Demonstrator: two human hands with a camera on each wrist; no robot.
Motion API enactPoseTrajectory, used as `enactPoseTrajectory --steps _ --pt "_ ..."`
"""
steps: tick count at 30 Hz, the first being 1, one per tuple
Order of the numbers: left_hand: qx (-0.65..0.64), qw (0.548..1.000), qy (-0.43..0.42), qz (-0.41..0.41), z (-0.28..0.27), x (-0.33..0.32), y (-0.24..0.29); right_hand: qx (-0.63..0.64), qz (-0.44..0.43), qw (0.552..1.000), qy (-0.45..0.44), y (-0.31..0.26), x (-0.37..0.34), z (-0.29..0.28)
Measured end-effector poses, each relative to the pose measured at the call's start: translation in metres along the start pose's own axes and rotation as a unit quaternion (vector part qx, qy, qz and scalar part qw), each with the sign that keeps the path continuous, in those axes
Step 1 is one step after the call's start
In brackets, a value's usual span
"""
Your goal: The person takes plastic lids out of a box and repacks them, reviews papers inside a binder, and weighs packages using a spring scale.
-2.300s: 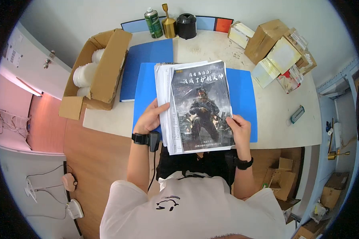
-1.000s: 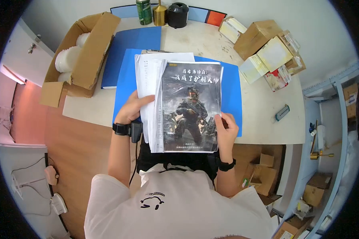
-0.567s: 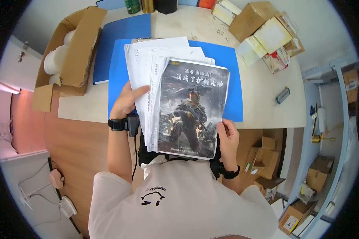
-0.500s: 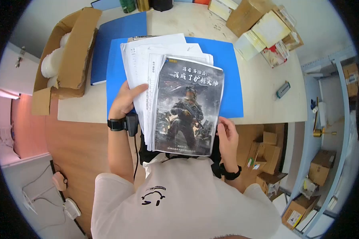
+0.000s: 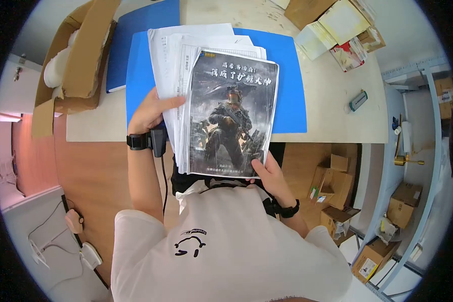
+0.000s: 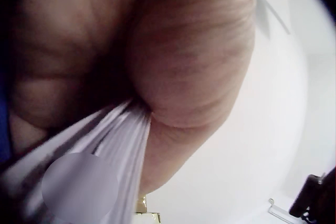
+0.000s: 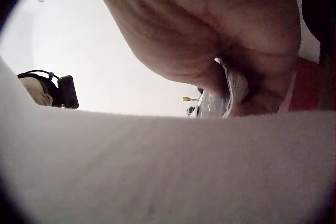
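Pinching papers (image 5: pixel 169 65) (their ends hidden), the left hand (image 5: pixel 152 109) and right hand (image 5: pixel 270 175) seem curled round the edges.

On my feed I see a glossy cover (image 5: pixel 229 113), matt paper sheets (image 5: pixel 166 58) beneath it and a smooth, plastic-looking folder (image 5: pixel 290 98) behind it.

The booklet (image 5: pixel 229 118) has a dark, glossy cover showing a kneeling armed soldier under white Chinese lettering, upright to the wearer and tipped slightly rightward. It lies on the white sheets (image 5: pixel 168 55), a loose stack, some printed, fanned out past its left and top edges. Both are held between the left hand (image 5: pixel 155 108) and right hand (image 5: pixel 271 175)
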State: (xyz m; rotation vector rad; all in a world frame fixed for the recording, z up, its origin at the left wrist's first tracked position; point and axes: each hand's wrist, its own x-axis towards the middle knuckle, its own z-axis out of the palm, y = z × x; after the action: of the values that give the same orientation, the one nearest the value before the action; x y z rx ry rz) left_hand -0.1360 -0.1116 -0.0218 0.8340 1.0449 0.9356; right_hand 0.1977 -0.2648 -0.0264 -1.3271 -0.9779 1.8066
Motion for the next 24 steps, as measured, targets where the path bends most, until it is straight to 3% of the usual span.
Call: enactPoseTrajectory --steps 8,11,14,16,20,24 --pt "-0.025 1.000 0.003 -0.013 0.003 -0.010 0.010 -0.072 -0.028 0.997 0.002 -0.026 0.000 -0.010" --pt "-0.031 0.998 0.057 -0.014 -0.011 -0.026 0.016 -0.064 -0.057 0.996 0.021 -0.038 -0.003 -0.017" --pt "-0.044 0.996 0.080 0.006 -0.033 -0.040 0.012 -0.005 -0.057 0.997 0.057 -0.041 -0.004 -0.035" --pt "-0.042 0.993 0.105 0.018 -0.036 -0.050 0.004 0.005 -0.092 0.986 0.141 -0.041 -0.008 -0.055" --pt "-0.043 0.991 0.127 0.003 -0.042 -0.059 0.003 0.068 -0.143 0.970 0.184 -0.048 -0.017 -0.099" --pt "-0.101 0.989 0.108 0.001 -0.054 -0.058 -0.005 0.034 -0.158 0.959 0.231 -0.047 -0.008 -0.118"
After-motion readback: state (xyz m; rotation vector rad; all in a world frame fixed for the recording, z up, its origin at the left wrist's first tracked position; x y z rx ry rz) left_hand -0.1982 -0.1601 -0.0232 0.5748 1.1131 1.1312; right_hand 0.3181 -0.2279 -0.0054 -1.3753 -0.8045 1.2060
